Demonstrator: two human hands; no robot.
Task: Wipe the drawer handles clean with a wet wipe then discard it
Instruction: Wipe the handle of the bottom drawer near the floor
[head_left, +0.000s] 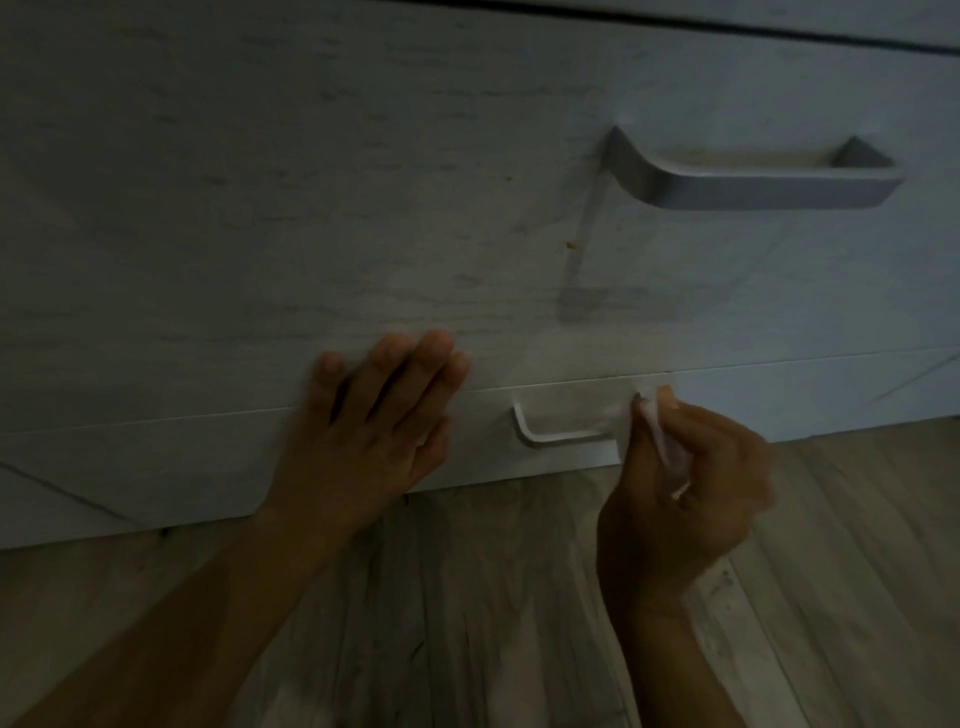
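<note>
— What is the surface here, and how is the room?

— The room is dim. In front there is a large drawer front (311, 182) in pale wood pattern, and under it a low drawer front (156, 467) of the same colour. A thin seam (208, 418) divides the two. Below them lies a wooden floor (467, 597) with long boards.

— Where are the handles?

— The upper handle (753, 189) is grey and sits toward the right edge of the large front. The lower handle (550, 436) is white and sits near the top edge of the low front, about in the middle.

— And the hands?

— The left hand (374, 426) lies flat across the seam with straight fingers, the little finger a bit apart, just left of the lower handle. The right hand (691, 493) pinches the wet wipe (662, 436) between thumb and curled fingers. The wipe is at the right end of the lower handle and covers that end.

— How are the edges and the room for moving?

— The bottom edge of the low front meets the floor just under both hands. The floor boards show between the two forearms. The upper handle is well apart from both hands.
</note>
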